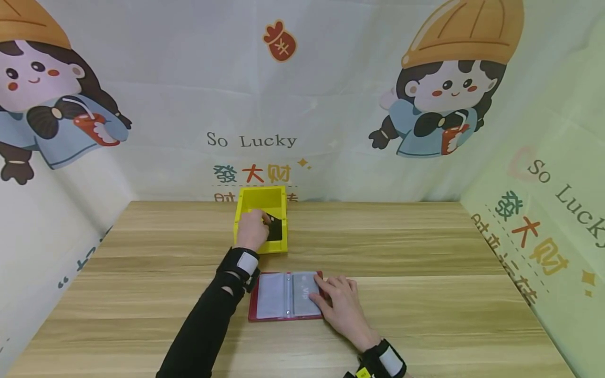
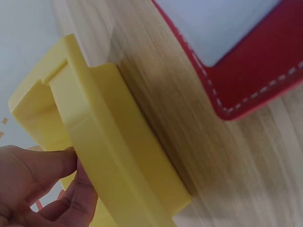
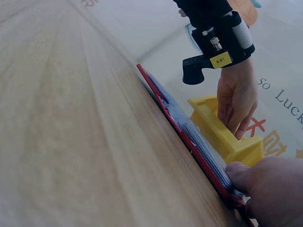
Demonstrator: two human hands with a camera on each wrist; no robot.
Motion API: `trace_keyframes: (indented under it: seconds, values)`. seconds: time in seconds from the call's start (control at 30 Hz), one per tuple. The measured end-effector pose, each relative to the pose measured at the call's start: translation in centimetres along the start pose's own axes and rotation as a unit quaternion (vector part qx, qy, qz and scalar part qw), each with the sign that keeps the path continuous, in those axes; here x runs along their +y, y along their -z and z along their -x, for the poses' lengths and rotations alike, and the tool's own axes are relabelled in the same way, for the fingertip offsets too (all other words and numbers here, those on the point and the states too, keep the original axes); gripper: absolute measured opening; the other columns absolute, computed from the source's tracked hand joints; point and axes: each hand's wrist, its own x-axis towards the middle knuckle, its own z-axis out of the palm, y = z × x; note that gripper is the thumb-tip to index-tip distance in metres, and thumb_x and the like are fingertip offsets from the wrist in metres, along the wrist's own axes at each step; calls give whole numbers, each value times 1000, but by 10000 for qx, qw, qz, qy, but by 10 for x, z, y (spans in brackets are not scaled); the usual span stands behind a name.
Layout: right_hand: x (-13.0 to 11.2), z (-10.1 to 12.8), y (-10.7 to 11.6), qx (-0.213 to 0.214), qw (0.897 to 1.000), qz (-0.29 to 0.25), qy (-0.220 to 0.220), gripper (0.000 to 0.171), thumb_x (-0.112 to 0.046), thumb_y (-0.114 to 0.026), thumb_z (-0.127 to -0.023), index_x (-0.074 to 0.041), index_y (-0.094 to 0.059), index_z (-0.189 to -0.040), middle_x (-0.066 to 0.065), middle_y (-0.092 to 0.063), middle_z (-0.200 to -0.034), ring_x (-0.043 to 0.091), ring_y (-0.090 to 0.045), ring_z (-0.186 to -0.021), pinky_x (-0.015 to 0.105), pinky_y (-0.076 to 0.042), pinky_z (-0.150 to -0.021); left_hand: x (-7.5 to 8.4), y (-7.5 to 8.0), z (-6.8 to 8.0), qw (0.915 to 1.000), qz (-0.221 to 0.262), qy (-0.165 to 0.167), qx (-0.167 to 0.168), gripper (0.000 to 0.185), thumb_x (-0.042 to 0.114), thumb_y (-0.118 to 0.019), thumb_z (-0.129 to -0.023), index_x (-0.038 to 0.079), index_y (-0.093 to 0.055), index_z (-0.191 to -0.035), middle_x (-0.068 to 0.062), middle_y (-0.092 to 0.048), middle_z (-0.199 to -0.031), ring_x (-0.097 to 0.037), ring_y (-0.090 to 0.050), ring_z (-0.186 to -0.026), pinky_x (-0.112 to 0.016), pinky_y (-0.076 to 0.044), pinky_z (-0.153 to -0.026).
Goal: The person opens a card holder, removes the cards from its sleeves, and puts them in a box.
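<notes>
Hands at separate stations on the wooden table (image 1: 425, 252). Your left hand (image 1: 252, 231) reaches into the yellow box (image 1: 262, 195), which sits at the far centre of the table, close to the printed backdrop (image 1: 331, 105). Fingers of that hand are curled down over a black card (image 1: 275, 230) lying inside the box at its near right; head view suggests contact with the card, but whether the fingers actually pinch it you cannot confirm from any view. Left wrist view shows thumb and a finger bent beside the box's yellow wall (image 2: 109, 156), with the card itself hidden. Your right hand (image 1: 342, 307) lies flat, fingers straight and spread, pressing on the right page of the red card binder (image 1: 285, 295). Binder lies open on the table, near centre, just nearer to you than the box and apart from it; bare wood shows between them. Its pages are clear plastic sleeves with a ring spine down the middle. Right wrist view, low along the tabletop, shows the binder edge-on with your thumb (image 3: 244, 175) on its top page, and the box beyond it with the left hand dipping in from above. Black sleeve and wrist strap visible on the left arm (image 1: 208, 320).
</notes>
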Motion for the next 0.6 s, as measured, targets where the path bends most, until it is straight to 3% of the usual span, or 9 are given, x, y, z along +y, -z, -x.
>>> trace_keyframes:
  seconds: [0.2, 0.4, 0.6]
  values:
    - [0, 0, 0, 2, 10000, 23, -8, 44, -27, -72, -92, -4, -67, -130, -3, -61, -85, 11, -43, -85, 38, -29, -86, 4, -3, 2, 9987, -345, 193, -320, 20, -1, -65, -90, -3, -74, -107, -22, -72, -113, -38, -67, -105, -47, -54, -92]
    - [1, 0, -1, 15, 10000, 59, -9, 44, -27, -72, -92, -5, -67, -130, -2, -62, -86, 11, -44, -85, 38, -30, -86, 3, -7, 3, 9976, -523, 272, -372, 18, 2, -65, -90, -1, -75, -105, -22, -73, -112, -39, -68, -101, -47, -56, -87]
    - [2, 0, -2, 7, 10000, 64, -1, 44, -27, -72, -92, -5, -67, -130, -2, -62, -86, 11, -43, -85, 38, -30, -87, 1, -11, 3, 9951, -689, 378, -595, 16, 5, -59, -92, -2, -73, -91, -19, -69, -89, -29, -61, -76, -37, -48, -64]
